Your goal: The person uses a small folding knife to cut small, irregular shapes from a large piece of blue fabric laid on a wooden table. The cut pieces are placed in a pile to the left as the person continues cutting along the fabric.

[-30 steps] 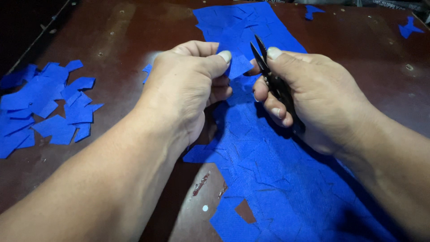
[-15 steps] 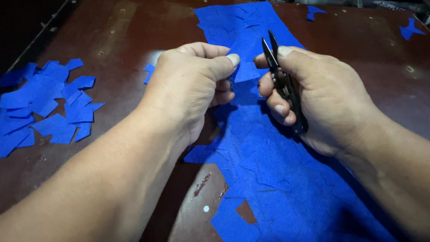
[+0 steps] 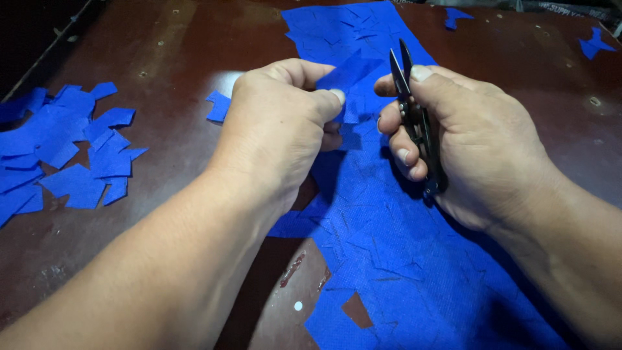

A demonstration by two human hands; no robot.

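Note:
My left hand (image 3: 282,123) pinches a small blue fabric piece (image 3: 350,72) between thumb and fingers, lifted just above the long blue fabric strip (image 3: 389,240) that runs down the middle of the dark brown table (image 3: 175,45). My right hand (image 3: 476,139) grips black thread snips (image 3: 418,123), with the blades pointing up and away and nearly together, right beside the held piece. The two hands are close, a few centimetres apart.
A pile of cut blue fabric pieces (image 3: 65,146) lies at the left of the table. One loose piece (image 3: 218,105) sits just left of my left hand. More blue scraps (image 3: 593,44) lie at the far right corner. The strip has several cut-out gaps.
Both hands shifted slightly; my left hand has lifted a blue piece up from the strip. The snips' blades have come closer together and stand more upright.

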